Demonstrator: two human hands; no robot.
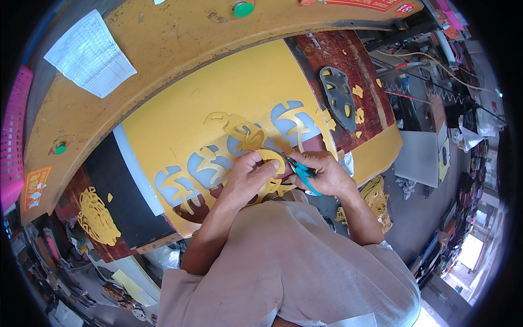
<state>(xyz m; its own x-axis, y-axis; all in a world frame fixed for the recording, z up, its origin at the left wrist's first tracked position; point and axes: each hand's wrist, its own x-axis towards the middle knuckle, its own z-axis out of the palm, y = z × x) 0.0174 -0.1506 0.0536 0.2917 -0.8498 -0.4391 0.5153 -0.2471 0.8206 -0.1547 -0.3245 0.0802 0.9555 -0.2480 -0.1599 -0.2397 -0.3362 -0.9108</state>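
Note:
Pinched in my left hand (248,177) is a curved yellow cut-out piece (271,158) of thin sheet material. My right hand (327,171) is closed round small hand cutters (306,177) with teal and black handles, their blades beside that piece. Both hands meet over the near edge of a large yellow sheet (218,87). A row of shaped openings runs along that edge, with pale blue-grey board (174,185) showing through. Another outlined yellow piece (234,124) lies loose on the sheet just beyond my left hand. My fingers partly hide the blades.
A yellow machine beam (180,49) with green buttons (242,9) arches across the far side, a paper form (91,53) on it. Thin yellow pieces (97,218) are piled at the left. A dark grey cutting die (338,98) rests at the right near yellow scraps (359,115).

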